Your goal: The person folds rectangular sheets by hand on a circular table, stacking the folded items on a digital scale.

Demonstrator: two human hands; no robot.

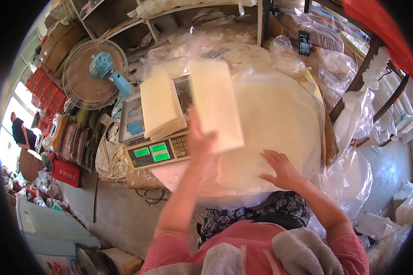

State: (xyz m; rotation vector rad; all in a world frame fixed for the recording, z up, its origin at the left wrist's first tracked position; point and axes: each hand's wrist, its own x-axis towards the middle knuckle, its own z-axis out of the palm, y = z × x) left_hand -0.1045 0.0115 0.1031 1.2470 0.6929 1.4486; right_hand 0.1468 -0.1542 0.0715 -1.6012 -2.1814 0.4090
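My left hand [202,135] grips the lower left side of a folded cream-coloured sheet bundle [218,103], lifted and a little blurred. Thin and pale, it looks like bean-curd skin. Just left of it, a stack of similar folded sheets [162,101] rests on the tray of a digital scale [158,151] with green displays. My right hand [283,173] is open, fingers spread and palm down, at the near part of a broad round layer of cream sheets [275,114]. It holds nothing. Whether its fingers touch the sheets I cannot tell.
A blue desk fan [98,71] stands left of the scale. Clear plastic wrap [332,68] and a phone [304,43] lie beyond the round layer. Plastic bags [353,169] hang at the right. Another person [20,130] stands far left, near red boxes [46,91].
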